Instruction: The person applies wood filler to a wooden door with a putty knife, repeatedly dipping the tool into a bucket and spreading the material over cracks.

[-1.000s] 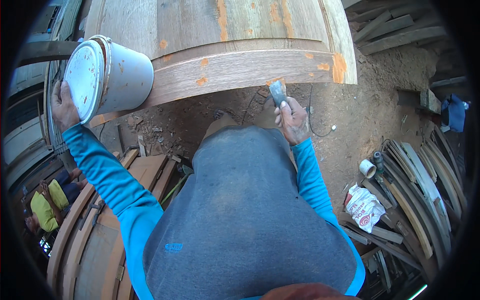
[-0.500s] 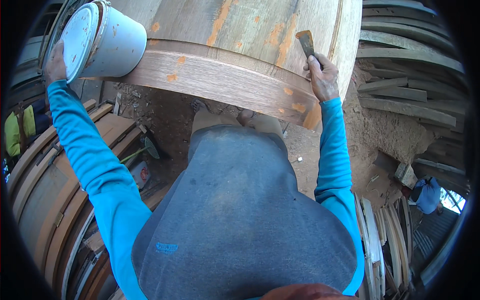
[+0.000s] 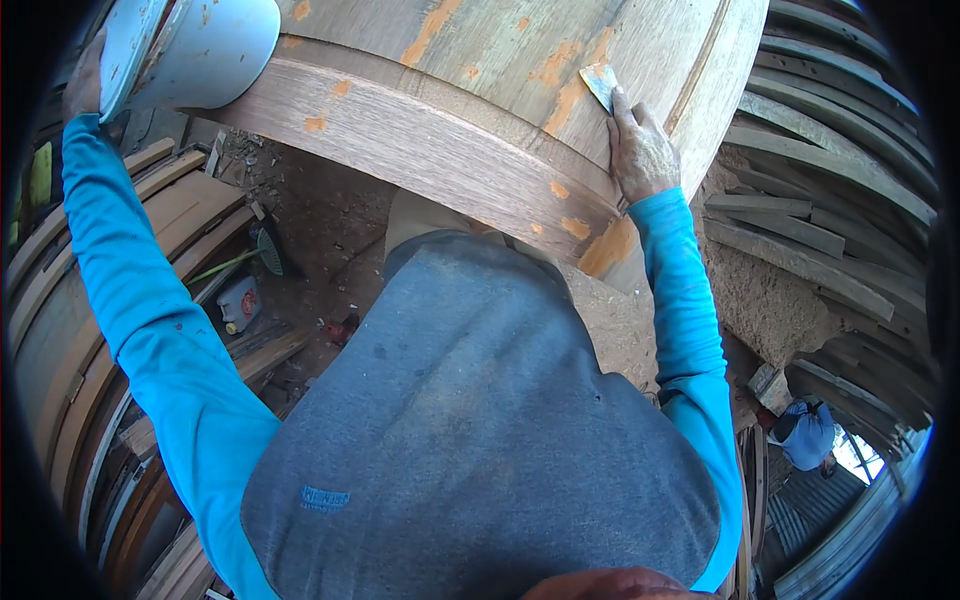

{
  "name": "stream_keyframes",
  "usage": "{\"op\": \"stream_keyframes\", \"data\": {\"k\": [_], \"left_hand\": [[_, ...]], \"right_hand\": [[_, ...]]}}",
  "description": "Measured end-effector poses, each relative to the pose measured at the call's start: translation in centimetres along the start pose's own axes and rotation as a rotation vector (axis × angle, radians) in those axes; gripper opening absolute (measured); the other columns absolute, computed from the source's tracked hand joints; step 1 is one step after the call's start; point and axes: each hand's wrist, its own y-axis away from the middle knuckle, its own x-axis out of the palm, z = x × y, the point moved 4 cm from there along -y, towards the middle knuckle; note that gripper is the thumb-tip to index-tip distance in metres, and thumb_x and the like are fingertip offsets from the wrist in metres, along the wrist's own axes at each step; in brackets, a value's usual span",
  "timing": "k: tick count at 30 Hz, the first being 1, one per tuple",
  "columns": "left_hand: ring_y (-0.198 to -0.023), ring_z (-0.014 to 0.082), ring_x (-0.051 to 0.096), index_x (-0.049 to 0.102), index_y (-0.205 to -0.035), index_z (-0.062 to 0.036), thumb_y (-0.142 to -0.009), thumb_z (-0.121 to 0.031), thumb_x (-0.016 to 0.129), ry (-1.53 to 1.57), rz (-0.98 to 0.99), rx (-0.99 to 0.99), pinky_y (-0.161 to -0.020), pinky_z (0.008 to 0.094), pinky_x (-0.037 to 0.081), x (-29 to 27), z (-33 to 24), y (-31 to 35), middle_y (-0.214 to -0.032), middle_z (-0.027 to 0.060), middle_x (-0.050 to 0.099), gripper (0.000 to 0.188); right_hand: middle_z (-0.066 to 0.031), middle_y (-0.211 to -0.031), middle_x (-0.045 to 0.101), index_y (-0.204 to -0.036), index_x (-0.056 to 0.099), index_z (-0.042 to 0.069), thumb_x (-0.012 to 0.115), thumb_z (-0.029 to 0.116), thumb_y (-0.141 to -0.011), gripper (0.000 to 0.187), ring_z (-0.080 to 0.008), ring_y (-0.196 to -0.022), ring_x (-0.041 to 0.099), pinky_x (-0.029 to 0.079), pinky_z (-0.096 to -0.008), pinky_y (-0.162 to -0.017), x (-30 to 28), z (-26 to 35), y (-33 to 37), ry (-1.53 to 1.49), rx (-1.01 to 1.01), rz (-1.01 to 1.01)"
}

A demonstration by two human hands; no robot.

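Putty knife [image 3: 601, 86] lies blade to the wooden panel [image 3: 480, 105], grasped in the right hand [image 3: 643, 150]; left hand [image 3: 85, 82] at white bucket [image 3: 215, 55], grip unclear; step seemingly spreading orange filler [image 3: 565, 105], next stroke wanting a flat blade.

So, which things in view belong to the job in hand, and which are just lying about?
In the job:
- scraper, in the right hand
- white bucket and lid, the left hand at the lid's edge
- wooden panel with orange patches

Apparently just lying about:
- white jug on the ground
- boards at right
- wood stack at left
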Motion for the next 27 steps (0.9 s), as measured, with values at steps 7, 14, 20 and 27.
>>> {"op": "stream_keyframes", "data": {"k": [7,14,20,27], "left_hand": [[-0.143,0.021,0.047,0.058,-0.148,-0.0167,-0.104,-0.053,0.046,-0.047,0.072,0.235,-0.119,0.0294,0.028,-1.6,5.8,-6.6,-0.155,0.0059,0.054,0.058],[-0.141,0.0212,0.049,0.057,-0.149,-0.0134,-0.104,-0.05,0.047,-0.011,0.07,0.171,-0.118,0.0297,0.03,-1.9,6.6,-6.2,-0.153,0.0088,0.055,0.059],[-0.14,0.0222,0.049,0.056,-0.149,-0.0095,-0.105,-0.05,0.047,-0.057,0.079,0.317,-0.118,0.0303,0.03,-1.9,7.4,-8.0,-0.152,0.0117,0.055,0.06],[-0.135,0.0225,0.053,0.055,-0.148,-0.0007,-0.107,-0.045,0.05,0.176,0.117,0.115,-0.116,0.0298,0.034,-0.2,3.9,-4.0,-0.147,0.015,0.057,0.061]], "right_hand": [[-0.0148,-0.109,0.065,-0.143,0.057,0.014,0.053,0.023,-0.104,0.04,-0.0359,-0.101,0.069,0.057,-0.0479,-0.085,-5.3,0.2,-1.3,0.063,-0.098,0.115],[-0.0167,-0.105,0.067,-0.136,0.064,0.015,0.054,0.02,-0.104,0.034,-0.0367,-0.099,0.069,0.058,-0.0469,-0.086,-5.1,-1.0,-1.1,0.243,-0.175,0.157],[-0.0185,-0.107,0.067,-0.135,0.065,0.012,0.054,0.021,-0.103,0.036,-0.0389,-0.101,0.066,0.053,-0.0458,-0.092,-4.9,-3.8,-3.5,-0.228,-0.086,0.02],[-0.0216,-0.112,0.068,-0.131,0.067,0.003,0.056,0.015,-0.099,0.036,-0.04,-0.106,0.065,0.051,-0.0434,-0.096,-0.5,-7.7,-7.6,-0.536,-0.038,-0.177]]}}
